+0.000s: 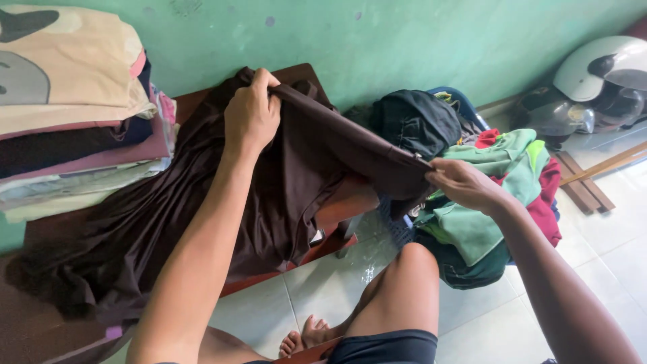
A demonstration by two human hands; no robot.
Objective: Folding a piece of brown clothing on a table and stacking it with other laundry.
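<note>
Both forearms run up from the bottom of the frame. At upper centre the left hand is curled into a fist, knuckles to the camera, fingers closed on the upper edge of a dark brown garment. At centre right the right hand lies palm down, its fingers pinching the same edge at its other end, so the fabric runs taut between the two hands.

Fingertips of both hands are hidden in the folds. Which kind of garment it is cannot be told. Its lower part spreads toward the lower left over a reddish table, most of which it covers.

A stack of folded clothes sits at upper left, cut off by the frame edge. Beyond the right hand lies a heap of green, red and dark clothes, and a white helmet rests at upper right.
</note>
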